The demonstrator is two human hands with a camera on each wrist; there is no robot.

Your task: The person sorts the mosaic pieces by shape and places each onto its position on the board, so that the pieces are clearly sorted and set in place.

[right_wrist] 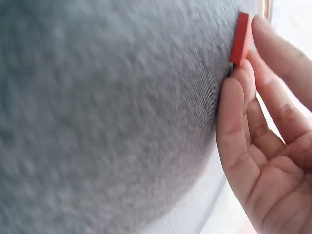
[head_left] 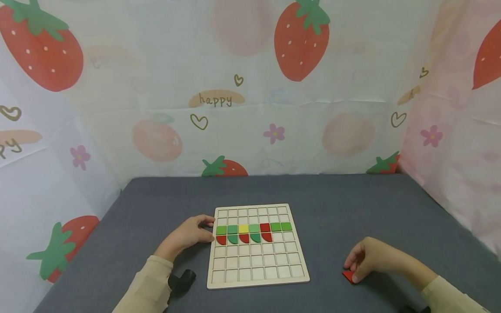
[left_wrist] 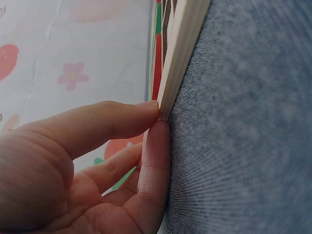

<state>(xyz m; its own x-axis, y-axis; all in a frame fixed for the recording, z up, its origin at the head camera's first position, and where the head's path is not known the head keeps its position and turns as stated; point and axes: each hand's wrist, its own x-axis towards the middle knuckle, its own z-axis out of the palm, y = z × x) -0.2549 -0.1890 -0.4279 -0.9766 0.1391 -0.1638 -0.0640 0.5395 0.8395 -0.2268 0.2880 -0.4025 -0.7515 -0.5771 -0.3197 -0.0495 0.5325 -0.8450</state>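
Observation:
A pale wooden grid board (head_left: 258, 261) lies flat on the dark grey cloth. One row holds square tiles in greens, yellow (head_left: 243, 228) and red (head_left: 265, 227); below it runs a row of quarter-round tiles, alternating red (head_left: 221, 240) and green (head_left: 232, 238). My left hand (head_left: 190, 232) rests at the board's left edge, thumb and a fingertip touching its side (left_wrist: 178, 58). Off to the right of the board, my right hand (head_left: 372, 258) pinches a small red tile (head_left: 347, 275) low over the cloth. Fingers cover part of that tile (right_wrist: 240, 39), so its full shape is hidden.
Dark grey cloth (head_left: 168, 195) covers the table. Behind and at the sides hangs a white curtain (head_left: 164, 65) printed with strawberries, hearts and flowers. A black strap piece (head_left: 182, 280) sits at the left wrist.

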